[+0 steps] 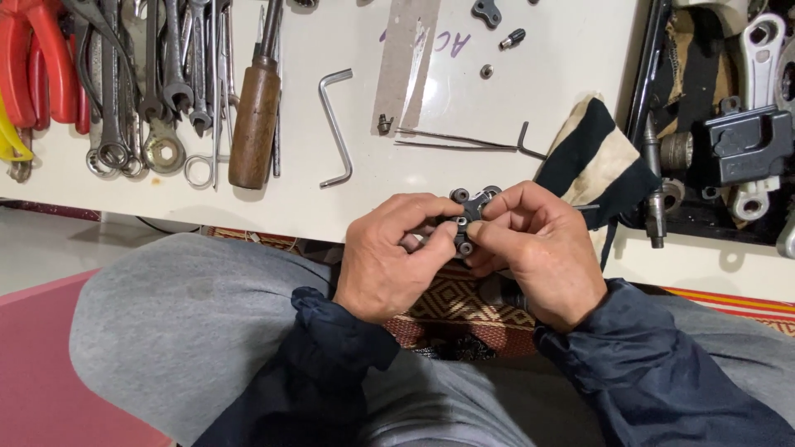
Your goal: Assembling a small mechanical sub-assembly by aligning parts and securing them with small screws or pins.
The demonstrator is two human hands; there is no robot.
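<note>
We've got both hands on a small dark metal bracket (469, 217) with round bosses at its corners, held just off the near edge of the white board (580, 58), over our lap. Left hand (389, 261): fingers curled tight, thumb and forefinger pinching the bracket's left side. Right hand (538, 248): fingers bent in narrow, tips clamped on the bracket's right side and lower boss. Hands touch each other at the part.

On the board: L-shaped hex key (335, 128) well left of the part, a second thinner hex key (497, 142) lying with thin rods just above our hands. Wooden-handled tool (255, 116) further left, beside a pile of spanners (157, 91); red-handled pliers (37, 62) at far left. Small screw (513, 38) and a dark plate (487, 12) at top. Striped black-and-cream rag (592, 161) just right of our right hand. Black moulded housing (745, 145) and metal parts in the tray at far right.
</note>
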